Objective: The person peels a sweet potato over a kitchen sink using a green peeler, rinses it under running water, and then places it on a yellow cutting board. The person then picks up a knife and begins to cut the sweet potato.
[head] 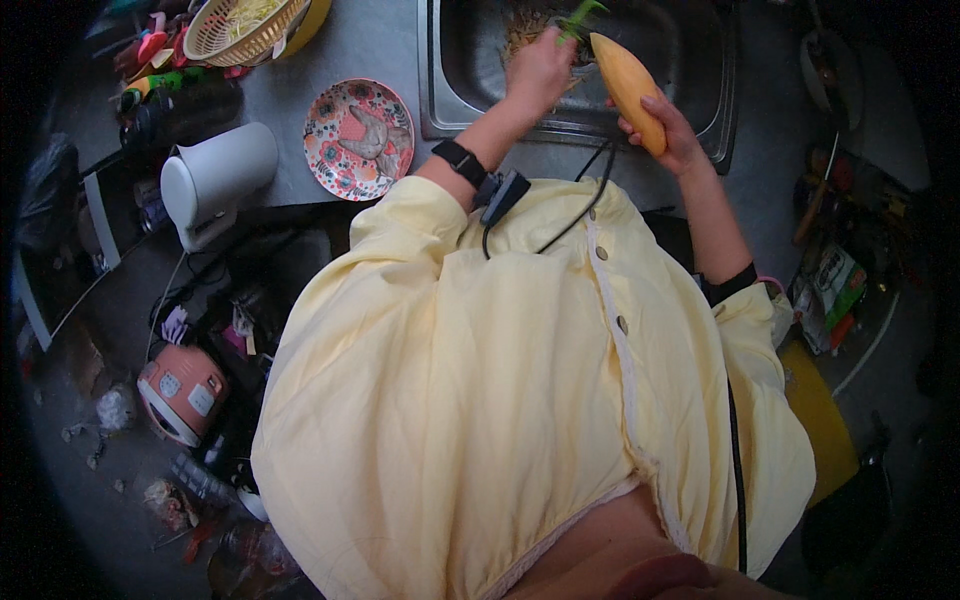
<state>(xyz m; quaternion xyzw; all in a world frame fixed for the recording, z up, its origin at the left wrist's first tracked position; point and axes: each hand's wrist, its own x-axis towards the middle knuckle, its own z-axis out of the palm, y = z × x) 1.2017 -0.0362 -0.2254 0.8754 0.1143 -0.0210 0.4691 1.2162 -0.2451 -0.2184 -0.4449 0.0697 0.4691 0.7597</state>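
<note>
My right hand [671,131] grips the lower part of a peeled, pale orange sweet potato [626,82], tilted with its narrow end up and to the left over the stainless steel sink [709,82]. Close to that end, my left hand [538,71] is closed around a green tool [577,19], possibly a peeler; its working end is partly hidden. Brown peelings [519,36] lie on the sink floor beyond my left hand, some covered by it.
A floral plate [319,154] lies left of the sink. Beyond it sit a white electric kettle [225,169] and a plastic colander [204,51] holding what look like bean sprouts. Lower left is a pink rice cooker [180,386]. A wooden-handled utensil [811,212] lies on the right.
</note>
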